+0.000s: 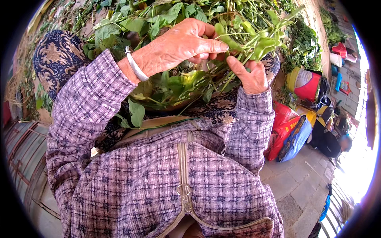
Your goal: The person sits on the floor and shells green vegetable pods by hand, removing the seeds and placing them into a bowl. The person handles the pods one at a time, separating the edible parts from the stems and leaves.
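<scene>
My left hand [187, 43], with a silver bangle [135, 64] at its wrist, pinches a green soybean pod [229, 41] between thumb and fingers. Close beside it, my right hand [250, 76] grips the stems of a leafy soybean plant [265, 44] that bears several plump pods. The two thumbs almost meet at the pod. Below the hands, a round container [169, 106] rests at my lap, mostly hidden by leaves and stems. A loose green leaf [137, 114] hangs at its near side.
Cut plants [166, 15] lie heaped beyond my hands. At the right stand a yellow-and-red bucket [305, 83], a red bag [282, 134] and a blue bag [294, 141] on paving [297, 175]. Farther right is a person [327, 144] in dark clothing. A metal-barred frame [25, 148] lies at left.
</scene>
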